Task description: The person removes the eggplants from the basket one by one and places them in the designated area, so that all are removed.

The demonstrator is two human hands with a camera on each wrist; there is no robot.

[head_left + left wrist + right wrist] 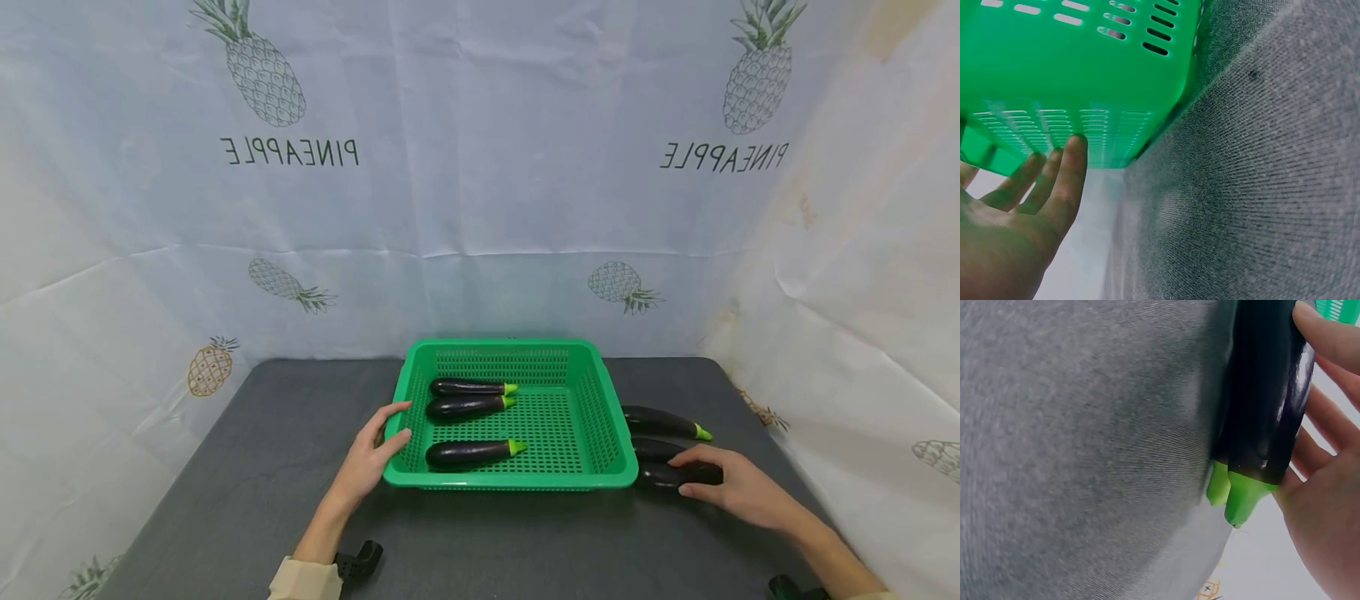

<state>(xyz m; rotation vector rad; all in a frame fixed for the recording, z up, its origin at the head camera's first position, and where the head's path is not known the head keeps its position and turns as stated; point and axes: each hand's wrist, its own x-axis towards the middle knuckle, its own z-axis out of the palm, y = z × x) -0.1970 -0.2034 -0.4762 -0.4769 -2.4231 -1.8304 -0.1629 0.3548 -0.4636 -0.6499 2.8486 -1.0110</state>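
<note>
A green plastic basket [510, 482] stands on the dark table with three dark eggplants inside: one at the back [468, 387], one just in front of it [465, 407], and one nearer its front wall [467, 454]. My left hand [367, 457] rests at its left rim, thumb and index finger reaching over it; other fingers [1072, 162] lie fairly straight along the slotted outer wall. Right of the basket, my right hand [738, 487] grips the nearest eggplant [1269, 394], thumb on one side and fingers on the other. Two more eggplants lie beyond it, one at the back [660, 422] and one in the middle [654, 450].
The grey-black table [292, 433] extends on both sides of the basket and in front of it. White cloth printed with pineapples [517, 208] hangs behind and along both sides. Black wrist straps [360, 562] show near the sleeves.
</note>
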